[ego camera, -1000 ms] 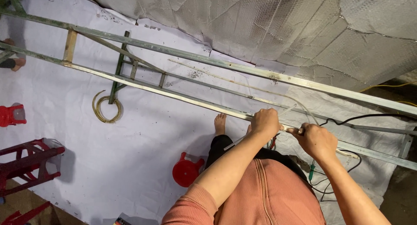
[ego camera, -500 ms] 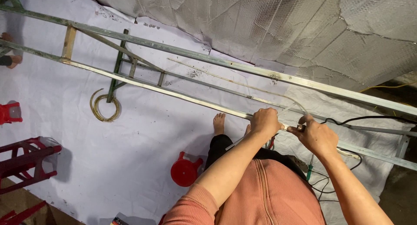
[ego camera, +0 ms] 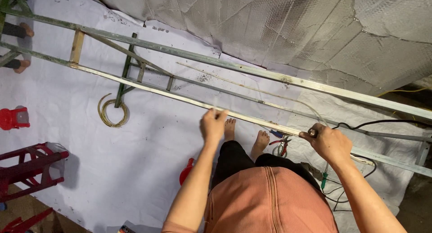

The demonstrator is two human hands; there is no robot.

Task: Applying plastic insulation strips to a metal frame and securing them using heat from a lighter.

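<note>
Metal rail [ego camera: 252, 120] — a long, pale strip of a frame that runs slantwise across the view — lies under both hands, just beyond the person's bare feet [ego camera: 245, 136]. It looks stiff and thin-walled, light for its length, so I judge it would flex or sway if lifted from 1 end; hold it at 2 well-spaced points, as the hands are placed now. Its surface looks smooth and dusty, likely a little slippery, with hard edges. The left hand [ego camera: 213, 126] rests on the rail with fingers curled over it, though whether it grips tight I cannot tell. The right hand [ego camera: 332, 144] is well apart from it, closed around a thin clear tube [ego camera: 252, 90] that arcs up from the fist and back along the frame; the tube looks soft and springy.

Near the feet lie red-handled pliers [ego camera: 280, 147] and a green-handled screwdriver [ego camera: 324, 179], with a black cable [ego camera: 382, 122] trailing to the right. The floor is covered by a white sheet [ego camera: 112, 170], scuffed in places. A red plastic stool [ego camera: 27, 165] stands at the left, and a coil of yellowish wire [ego camera: 111, 112] lies farther out. Beyond the frame rises a wall of silvery bubble-foil insulation [ego camera: 292, 30].
</note>
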